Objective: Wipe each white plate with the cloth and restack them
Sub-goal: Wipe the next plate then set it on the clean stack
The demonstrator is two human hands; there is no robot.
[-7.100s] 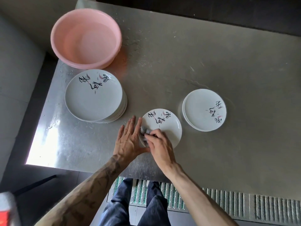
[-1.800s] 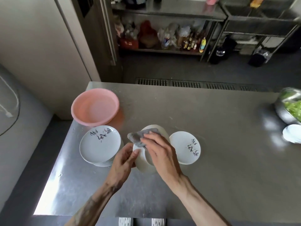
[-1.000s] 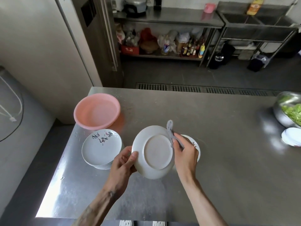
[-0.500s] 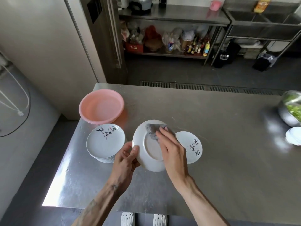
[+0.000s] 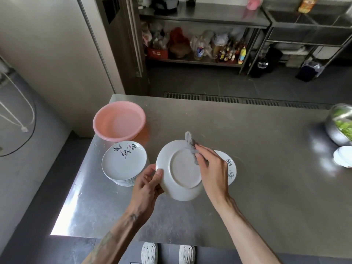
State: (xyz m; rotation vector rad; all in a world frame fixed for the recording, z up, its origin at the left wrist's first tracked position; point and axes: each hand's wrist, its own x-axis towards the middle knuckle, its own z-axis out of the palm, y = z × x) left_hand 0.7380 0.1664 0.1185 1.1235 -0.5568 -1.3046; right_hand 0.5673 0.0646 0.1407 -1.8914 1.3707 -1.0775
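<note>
Step in hand: wiping the underside. The left grip [image 5: 148, 185] pinches the round white ceramic plate [image 5: 181, 168] at its 9 o'clock rim, tilted above the grey steel desk [image 5: 266, 149]. The right grip [image 5: 211, 172] pinches the crumpled grey cloth [image 5: 190, 145] against the plate's 1 o'clock edge. Next, probably: restack on the low pile of white plates [image 5: 231, 168] at 3 o'clock.

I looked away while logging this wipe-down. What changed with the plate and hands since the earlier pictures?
The plate was lifted off the table and flipped; its underside now faces the camera. The left hand, earlier flat beside it, grips its left rim. The right hand has slid the cloth from the base to the upper-right rim. The left stack, right stack and pink basin stayed put.
</note>
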